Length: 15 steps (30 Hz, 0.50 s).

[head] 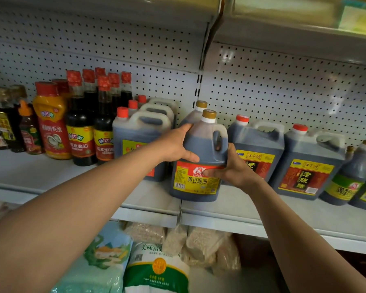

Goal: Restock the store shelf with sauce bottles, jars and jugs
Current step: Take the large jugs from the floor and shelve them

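A dark soy sauce jug [199,144] with a gold cap and a red-and-yellow label stands on the white shelf [230,208] near its front edge. My left hand [175,144] grips its upper left shoulder. My right hand [230,166] grips its right side, with the thumb lying across the label. A second gold-capped jug [195,112] stands right behind it.
To the left are red-capped jugs [140,132], tall dark sauce bottles [80,127] and an orange oyster sauce bottle [51,121]. To the right are vinegar jugs [309,161] and green-labelled jugs [347,182]. Bags of grain [156,269] lie on the shelf below.
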Tool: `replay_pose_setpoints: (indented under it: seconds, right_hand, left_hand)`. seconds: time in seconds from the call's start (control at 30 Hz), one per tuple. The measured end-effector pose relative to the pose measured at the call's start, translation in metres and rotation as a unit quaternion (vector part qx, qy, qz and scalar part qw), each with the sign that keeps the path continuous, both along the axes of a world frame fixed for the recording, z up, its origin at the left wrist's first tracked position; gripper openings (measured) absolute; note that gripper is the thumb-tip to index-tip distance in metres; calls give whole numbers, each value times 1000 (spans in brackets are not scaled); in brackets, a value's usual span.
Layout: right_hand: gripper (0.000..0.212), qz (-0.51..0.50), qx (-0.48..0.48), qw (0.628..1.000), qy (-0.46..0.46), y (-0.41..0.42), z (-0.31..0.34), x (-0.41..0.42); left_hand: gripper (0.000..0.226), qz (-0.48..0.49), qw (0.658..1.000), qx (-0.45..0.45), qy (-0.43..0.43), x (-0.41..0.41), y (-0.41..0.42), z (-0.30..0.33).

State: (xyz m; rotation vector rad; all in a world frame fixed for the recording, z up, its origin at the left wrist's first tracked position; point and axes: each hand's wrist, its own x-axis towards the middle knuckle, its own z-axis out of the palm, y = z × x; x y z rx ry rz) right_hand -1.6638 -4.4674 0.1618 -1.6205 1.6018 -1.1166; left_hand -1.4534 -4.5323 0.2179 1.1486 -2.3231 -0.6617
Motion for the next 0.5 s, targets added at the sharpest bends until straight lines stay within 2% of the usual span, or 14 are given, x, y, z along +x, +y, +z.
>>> replay_pose_setpoints:
  seconds: [0.23,0.4,0.5]
  right_hand:
    - [79,4,4,1000,18,3,3,3]
    - [82,-56,17,992,111,9,19,13]
    - [83,-63,22,994,82,7,19,15]
  left_hand:
    - [106,4,1000,-7,-12,0,3,2]
    - [106,8,1000,-11,-26,2,10,7]
    - [106,13,999,-10,-31,3,13,8]
